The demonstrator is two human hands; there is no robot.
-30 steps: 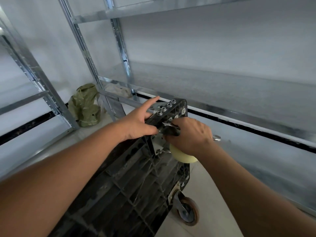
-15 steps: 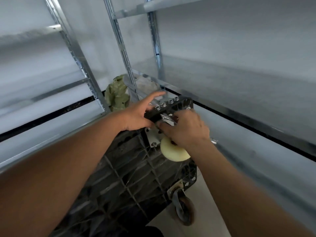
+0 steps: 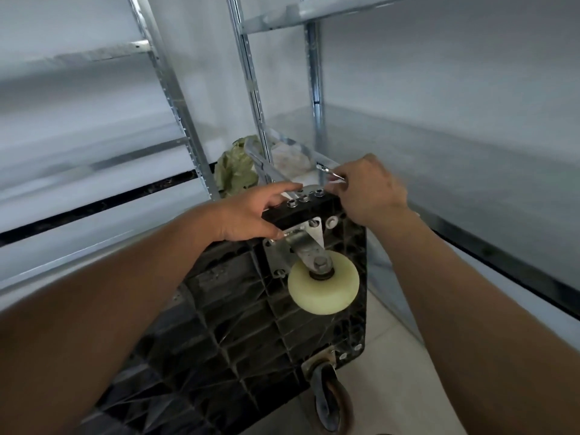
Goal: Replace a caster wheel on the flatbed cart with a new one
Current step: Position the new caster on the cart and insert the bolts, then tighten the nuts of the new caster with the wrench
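The black plastic flatbed cart (image 3: 238,315) stands tipped on edge in front of me, its ribbed underside facing me, between grey metal shelving (image 3: 175,98) on the left and right. My left hand (image 3: 251,215) wraps the cart's top edge, fingers closed over it beside a row of bolt heads (image 3: 304,198). My right hand (image 3: 370,193) hovers at the far right of that edge, fingers pinched around a small metal tool (image 3: 328,172), blurred, so I cannot name it.

The new caster wheel (image 3: 323,285), cream-coloured and clean, sits on its metal bracket (image 3: 301,243) just below the top edge. A worn dark caster (image 3: 329,400) sits at the lower corner near the floor.

The cart looks stiff, bulky and fairly light, likely to tip or roll on that lower wheel, so the top edge is the place to steady it. The wheel seems hard and smooth and would spin under my fingers; the bracket is the firmer hold. A green bag (image 3: 235,171) lies far behind.
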